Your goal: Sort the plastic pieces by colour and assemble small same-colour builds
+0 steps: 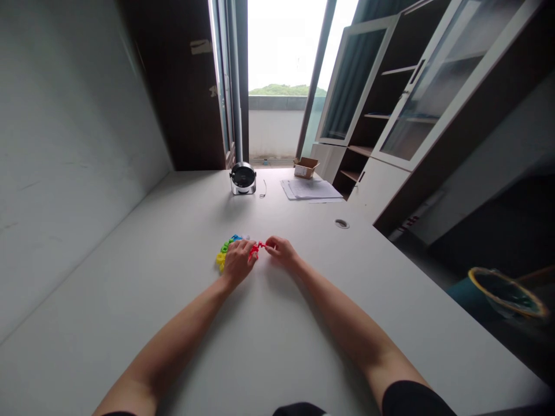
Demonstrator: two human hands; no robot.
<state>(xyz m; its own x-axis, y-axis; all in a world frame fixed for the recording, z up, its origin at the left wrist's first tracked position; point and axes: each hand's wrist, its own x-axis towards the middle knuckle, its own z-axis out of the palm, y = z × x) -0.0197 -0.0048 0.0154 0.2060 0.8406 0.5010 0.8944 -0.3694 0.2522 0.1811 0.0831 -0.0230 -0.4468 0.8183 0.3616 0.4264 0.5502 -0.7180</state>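
Over a white tabletop [277,341], the person's two bare hands are working close together, both forearms reaching forward from the near edge of the view. The right hand [281,250] is pinching the end of a small red plastic piece [262,245] between thumb and fingertips, and this piece is sitting in the narrow gap between the two hands. The left hand [239,258] is resting palm down over a little cluster of bright pieces, its thumb lying beside more red plastic pieces [254,252] (whether its fingers are gripping any of them, I cannot tell, since the hand is hiding them). Yellow pieces [221,259], green pieces [225,247] and a blue piece [236,237] are showing around that hand's outer and far sides, lying near one another on the table. Farther back, a round black device in a silver stand [243,177] is standing upright, with a thin wire [264,188] lying just beside it. To the right, loose papers [314,189] are spreading in front of an open cardboard box [306,167], and a round cable hole [341,223] is showing nearer the table's right edge.
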